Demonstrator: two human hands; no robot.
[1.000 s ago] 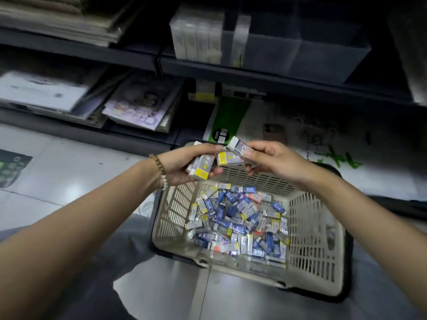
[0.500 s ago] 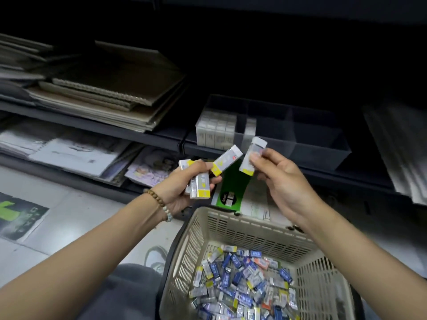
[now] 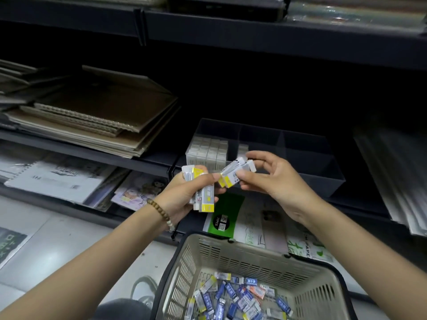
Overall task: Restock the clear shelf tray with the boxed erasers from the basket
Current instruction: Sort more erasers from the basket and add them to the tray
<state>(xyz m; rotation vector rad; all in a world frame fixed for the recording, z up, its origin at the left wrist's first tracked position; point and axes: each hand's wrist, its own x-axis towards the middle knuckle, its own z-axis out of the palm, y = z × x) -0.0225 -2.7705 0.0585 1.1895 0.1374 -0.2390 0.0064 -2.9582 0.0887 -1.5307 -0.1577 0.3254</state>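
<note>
We hold two boxed erasers (image 3: 234, 175) in the right hand (image 3: 272, 181), pinched between the thumb and the fingertips. The boxes are tilted, yellow ends down-left and white ends up-right. They sit in the air in front of the clear tray (image 3: 323, 172), not inside it.

The left hand (image 3: 184, 192) grips a bundle of boxes (image 3: 205, 199), fingers curled round it, yellow ends showing above and below the fist. The left forefinger reaches toward the yellow ends of the pinched pair; we cannot tell whether it touches them.

The clear tray stands on the dark shelf (image 3: 92, 153) just behind the hands. It is split by dividers. Its left compartment holds upright white boxes (image 3: 208, 151) in rows; a few more stand in the next compartment.

The basket (image 3: 231, 255), beige with slotted walls, sits below the hands. Loose boxes (image 3: 231, 296) with blue, yellow and orange labels lie in a heap on its bottom.

A beaded bracelet (image 3: 161, 211) circles the left wrist. Brown notebooks (image 3: 104, 107) are stacked on the shelf left of the tray. A green-labelled pack (image 3: 227, 211) lies on the lowest level, between the hands and the basket. The pale floor (image 3: 57, 239) shows at lower left.
</note>
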